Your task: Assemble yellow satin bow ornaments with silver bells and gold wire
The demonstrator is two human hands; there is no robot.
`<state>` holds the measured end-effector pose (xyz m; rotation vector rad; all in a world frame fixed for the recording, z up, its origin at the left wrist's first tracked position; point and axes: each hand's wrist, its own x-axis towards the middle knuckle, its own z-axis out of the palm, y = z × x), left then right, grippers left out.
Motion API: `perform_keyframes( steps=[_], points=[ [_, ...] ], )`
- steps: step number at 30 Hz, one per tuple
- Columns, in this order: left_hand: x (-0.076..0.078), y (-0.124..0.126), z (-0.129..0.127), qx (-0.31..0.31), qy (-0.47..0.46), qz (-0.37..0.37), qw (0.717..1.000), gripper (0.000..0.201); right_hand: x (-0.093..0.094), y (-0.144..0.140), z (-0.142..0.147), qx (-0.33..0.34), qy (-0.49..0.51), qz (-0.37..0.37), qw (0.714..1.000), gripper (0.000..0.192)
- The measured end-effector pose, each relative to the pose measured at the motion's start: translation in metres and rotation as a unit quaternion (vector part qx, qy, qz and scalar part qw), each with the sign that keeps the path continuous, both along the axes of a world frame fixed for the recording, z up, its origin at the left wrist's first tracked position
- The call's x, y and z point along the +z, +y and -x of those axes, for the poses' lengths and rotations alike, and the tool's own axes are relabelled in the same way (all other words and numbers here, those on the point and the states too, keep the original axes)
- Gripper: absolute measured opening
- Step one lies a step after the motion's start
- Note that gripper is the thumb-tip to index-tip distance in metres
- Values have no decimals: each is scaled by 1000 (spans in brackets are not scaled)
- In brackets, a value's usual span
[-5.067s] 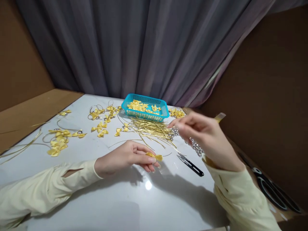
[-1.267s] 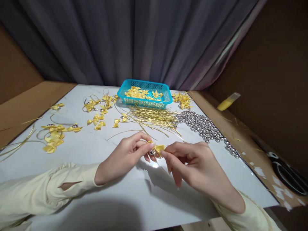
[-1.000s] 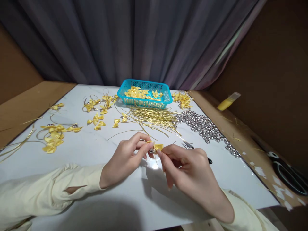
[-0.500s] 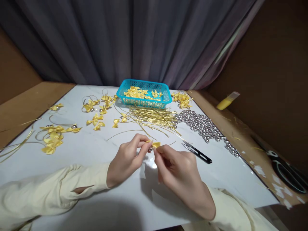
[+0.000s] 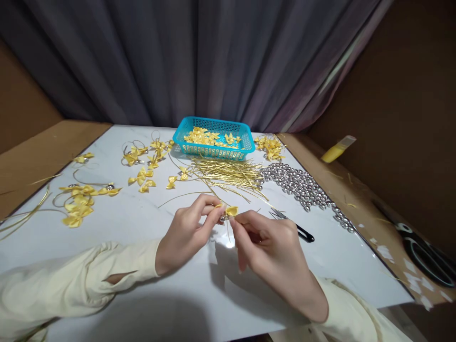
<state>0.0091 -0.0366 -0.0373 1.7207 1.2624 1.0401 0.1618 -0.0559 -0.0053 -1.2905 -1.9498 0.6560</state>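
- Yellow bow [image 5: 231, 210] sits pinched between my two hands, just above the white bench [image 5: 171, 304], near its middle.
- My left hand [image 5: 187, 232] nips the bow's left side, with a small silver bell [image 5: 223, 218] at its fingertips.
- My right hand [image 5: 274, 247] is closed on the bow's right side.
- I see snips [image 5: 294, 227] just beside my right hand; gold wires [image 5: 228, 178], silver bells [image 5: 302, 187] and a blue basket [image 5: 213, 151] lie beyond.

Grey curtain [image 5: 199, 61] behind white table [image 5: 171, 294]; brown walls [image 5: 409, 95] flanking.
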Motion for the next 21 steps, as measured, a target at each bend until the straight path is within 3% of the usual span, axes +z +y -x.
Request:
perform_keyframes(
  steps=[12, 21],
  points=[
    [-5, 1, -1, -7, -5, -49, 999, 5, -2, -1, 1, 4, 14, -27, 1000, 27],
    [-17, -1, 2, -10, 61, -167, 984, 5, -13, -3, 8, -4, 7, -46, 999, 21]
  ],
)
